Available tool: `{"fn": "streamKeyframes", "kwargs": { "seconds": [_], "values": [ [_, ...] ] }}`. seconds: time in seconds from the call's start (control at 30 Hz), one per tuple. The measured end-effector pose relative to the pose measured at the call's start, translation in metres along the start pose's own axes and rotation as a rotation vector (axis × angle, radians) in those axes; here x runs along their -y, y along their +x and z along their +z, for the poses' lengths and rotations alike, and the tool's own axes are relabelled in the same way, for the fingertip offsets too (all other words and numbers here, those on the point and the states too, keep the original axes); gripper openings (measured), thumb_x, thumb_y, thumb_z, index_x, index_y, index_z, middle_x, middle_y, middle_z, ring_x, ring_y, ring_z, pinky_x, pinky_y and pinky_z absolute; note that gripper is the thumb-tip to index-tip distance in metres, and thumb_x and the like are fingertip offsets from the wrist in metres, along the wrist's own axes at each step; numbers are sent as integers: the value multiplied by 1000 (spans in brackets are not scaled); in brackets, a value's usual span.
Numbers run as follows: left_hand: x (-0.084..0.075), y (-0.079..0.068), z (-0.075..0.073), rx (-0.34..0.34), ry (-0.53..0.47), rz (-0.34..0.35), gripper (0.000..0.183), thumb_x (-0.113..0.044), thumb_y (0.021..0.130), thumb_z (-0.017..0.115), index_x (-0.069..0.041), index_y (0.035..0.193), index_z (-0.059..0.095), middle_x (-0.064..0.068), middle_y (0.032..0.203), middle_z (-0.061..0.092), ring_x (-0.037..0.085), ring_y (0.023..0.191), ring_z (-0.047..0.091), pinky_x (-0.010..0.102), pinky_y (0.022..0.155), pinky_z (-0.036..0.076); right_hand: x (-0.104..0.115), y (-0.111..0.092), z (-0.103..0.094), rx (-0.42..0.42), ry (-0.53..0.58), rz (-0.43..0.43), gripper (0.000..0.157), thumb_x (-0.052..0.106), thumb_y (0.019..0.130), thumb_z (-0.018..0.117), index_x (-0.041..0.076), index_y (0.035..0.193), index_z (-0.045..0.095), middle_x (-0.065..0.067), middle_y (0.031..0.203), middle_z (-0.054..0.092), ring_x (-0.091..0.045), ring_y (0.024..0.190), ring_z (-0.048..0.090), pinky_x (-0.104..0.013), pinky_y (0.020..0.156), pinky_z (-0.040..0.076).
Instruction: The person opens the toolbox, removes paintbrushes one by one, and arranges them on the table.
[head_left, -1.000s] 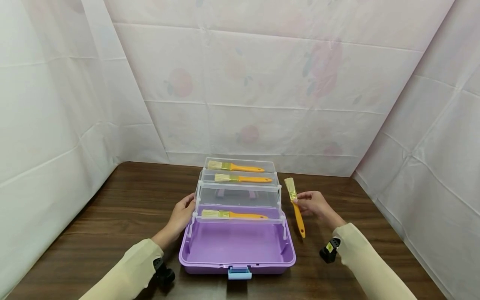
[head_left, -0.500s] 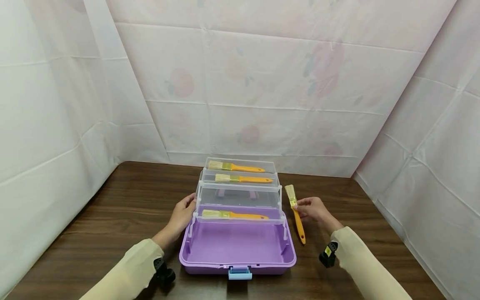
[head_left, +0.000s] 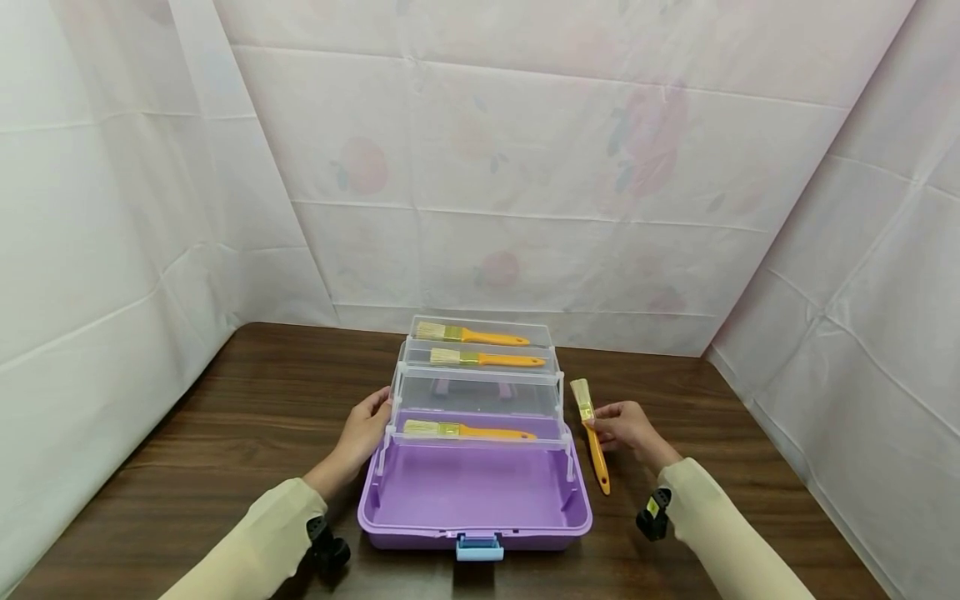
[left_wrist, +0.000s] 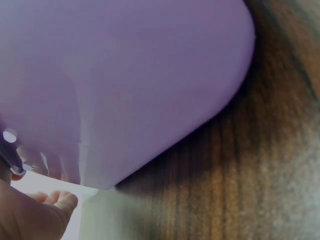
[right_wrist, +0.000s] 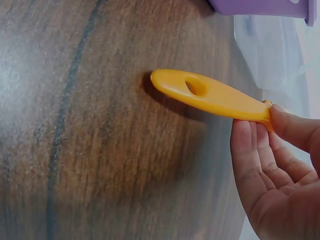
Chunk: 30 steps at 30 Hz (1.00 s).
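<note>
In the head view, my right hand [head_left: 626, 429] pinches a flat paintbrush [head_left: 597, 454] just below its metal band, to the right of the box. Its bristles point away and its orange handle [right_wrist: 215, 95] lies close over the table in the right wrist view. At the box's left side, my left hand [head_left: 363, 433] touches the edge with its fingertips; the left wrist view shows relaxed fingers [left_wrist: 62, 202] beside the purple wall. The purple toolbox [head_left: 472, 529] stands with its clear tiers raised. One similar paintbrush [head_left: 495, 432] lies in the front clear tray [head_left: 551, 440].
Two more paintbrushes lie in the clear tiers at the back, an upper brush [head_left: 495, 337] and a lower brush [head_left: 510, 360]. A blue latch [head_left: 480, 548] sticks out at the box's front. Behind the dark wooden table [head_left: 300, 392] hangs white cloth [head_left: 480, 167].
My right hand has moved down and slightly toward me with the paintbrush, keeping it beside the box. My left hand and the toolbox have stayed in place.
</note>
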<state>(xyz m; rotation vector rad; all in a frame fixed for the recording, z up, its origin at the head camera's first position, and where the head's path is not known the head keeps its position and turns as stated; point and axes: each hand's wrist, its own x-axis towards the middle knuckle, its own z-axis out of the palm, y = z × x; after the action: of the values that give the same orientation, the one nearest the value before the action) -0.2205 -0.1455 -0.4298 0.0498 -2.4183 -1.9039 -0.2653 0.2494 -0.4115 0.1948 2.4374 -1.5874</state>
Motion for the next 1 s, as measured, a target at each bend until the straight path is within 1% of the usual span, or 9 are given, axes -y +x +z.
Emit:
{"fn": "streamKeyframes", "kwargs": {
  "seconds": [0.17,0.33,0.57,0.67,0.83,1.0],
  "values": [
    [0,0,0,3,-5,1,45,-17,93,36,6,132,32,23,124,45,27,108,45,38,91,37,-3,2,2,-5,8,3,25,5,80,62,-12,97,56,-6,67,61,-15,56,57,-35,56,52],
    [0,0,0,6,-10,4,45,-17,93,36,6,132,32,24,125,44,28,110,44,39,93,36,-6,4,3,7,15,-18,25,4,80,61,-14,97,55,-6,66,61,-15,56,58,-34,55,52],
    [-1,0,-1,9,-11,-1,46,-17,93,36,6,132,31,24,127,42,29,112,42,39,94,34,-5,4,7,-40,-45,19,23,5,80,62,-11,96,57,-8,69,61,-15,56,57,-33,54,52],
    [-1,0,-1,9,-10,-2,46,-17,93,36,6,132,32,23,127,43,28,112,42,39,94,35,-5,6,8,-49,-65,22,23,5,80,63,-10,95,58,-8,69,62,-15,56,57,-32,54,52],
    [-1,0,-1,11,-10,1,46,-18,94,36,6,132,31,23,127,42,28,112,42,39,94,35,-6,7,8,-58,-73,44,23,7,79,64,-8,94,58,-7,70,61,-15,57,57,-31,54,52],
    [-1,0,-1,10,-9,0,46,-18,93,37,6,132,32,23,128,42,28,112,42,39,94,34,-7,8,7,-41,-67,54,25,7,79,64,-10,95,57,-8,70,60,-14,57,56,-32,55,52]
  ]
}}
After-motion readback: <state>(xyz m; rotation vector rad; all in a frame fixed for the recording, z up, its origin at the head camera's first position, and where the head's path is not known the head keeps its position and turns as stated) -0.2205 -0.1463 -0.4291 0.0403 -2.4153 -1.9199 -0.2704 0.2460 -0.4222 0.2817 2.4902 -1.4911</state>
